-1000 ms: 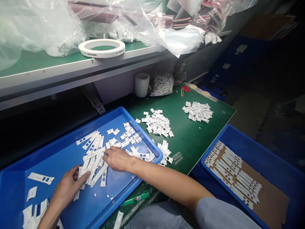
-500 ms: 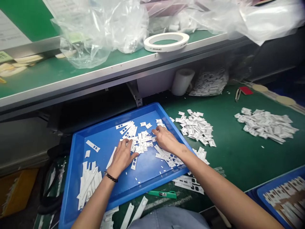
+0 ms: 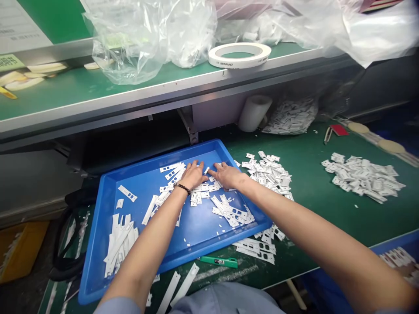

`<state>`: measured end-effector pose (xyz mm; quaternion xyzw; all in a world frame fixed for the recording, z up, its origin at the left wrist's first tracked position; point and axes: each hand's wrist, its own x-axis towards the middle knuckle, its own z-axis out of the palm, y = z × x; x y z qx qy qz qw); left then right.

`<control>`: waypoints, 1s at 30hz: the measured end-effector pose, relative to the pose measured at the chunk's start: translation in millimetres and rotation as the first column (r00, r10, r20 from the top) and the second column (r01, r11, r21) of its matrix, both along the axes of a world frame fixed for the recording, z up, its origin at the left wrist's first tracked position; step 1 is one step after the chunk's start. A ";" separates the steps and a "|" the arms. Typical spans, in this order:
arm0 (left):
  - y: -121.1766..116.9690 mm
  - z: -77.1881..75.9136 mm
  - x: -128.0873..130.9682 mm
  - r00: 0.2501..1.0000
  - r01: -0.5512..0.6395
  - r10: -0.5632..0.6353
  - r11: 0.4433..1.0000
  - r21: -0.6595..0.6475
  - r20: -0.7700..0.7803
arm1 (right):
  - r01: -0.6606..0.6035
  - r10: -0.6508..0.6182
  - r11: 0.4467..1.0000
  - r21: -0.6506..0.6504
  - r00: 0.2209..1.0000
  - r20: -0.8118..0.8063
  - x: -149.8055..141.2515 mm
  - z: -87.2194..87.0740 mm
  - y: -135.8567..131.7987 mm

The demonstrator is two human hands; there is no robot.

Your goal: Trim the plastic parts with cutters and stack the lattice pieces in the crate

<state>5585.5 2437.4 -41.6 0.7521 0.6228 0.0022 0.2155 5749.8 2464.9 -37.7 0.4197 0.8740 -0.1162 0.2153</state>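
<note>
Left hand (image 3: 194, 175), right hand (image 3: 227, 175) flat, open, atop light, stiff white die-cut strips (image 3: 200, 194) in a blue tray (image 3: 157, 158); best pinched by their edges.

The one head-worn camera looks forward and down from close above onto a blue plastic tray (image 3: 157, 157) on a green workbench (image 3: 327, 226), a metal shelf edge (image 3: 108, 102) crossing the upper frame.

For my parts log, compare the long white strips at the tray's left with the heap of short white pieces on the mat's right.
The long white strips lie in the blue tray; the short white pieces lie on the green mat. The strips are narrow, the pieces stubby. The strips run roughly lengthwise together, the pieces point every way. Both are white.
</note>
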 end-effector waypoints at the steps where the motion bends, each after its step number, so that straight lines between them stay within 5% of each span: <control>1: 9.5 -3.6 2.5 0.999 0.009 -0.010 1.000 -0.025 -0.031 | -0.010 0.010 1.000 0.013 1.000 -0.020 0.2 0.1 1.7; 8: 22.7 -16.4 -2.1 0.997 0.077 -0.077 0.997 -0.006 0.000 | 0.046 -0.024 0.993 0.110 0.981 -0.191 17.5 19.8 -15.1; 11: 26.0 -12.1 0.5 0.991 0.132 -0.131 0.989 -0.067 0.030 | 0.266 -0.235 0.957 0.118 0.945 -0.228 24.7 26.7 -43.8; 15: 40.1 -7.0 14.2 0.984 0.169 -0.176 0.967 -0.189 -0.023 | 0.477 -0.455 0.876 0.077 0.867 -0.202 17.2 14.6 -64.0; 21: 58.2 -10.9 28.0 0.975 0.204 -0.217 0.959 -0.199 -0.045 | 0.588 -0.564 0.808 0.035 0.790 -0.241 -4.1 -9.0 -43.3; 30: 70.0 -8.7 15.6 0.952 0.273 -0.249 0.953 -0.129 0.176 | 0.694 -0.680 0.708 -0.130 0.619 -0.394 -14.7 -9.6 0.2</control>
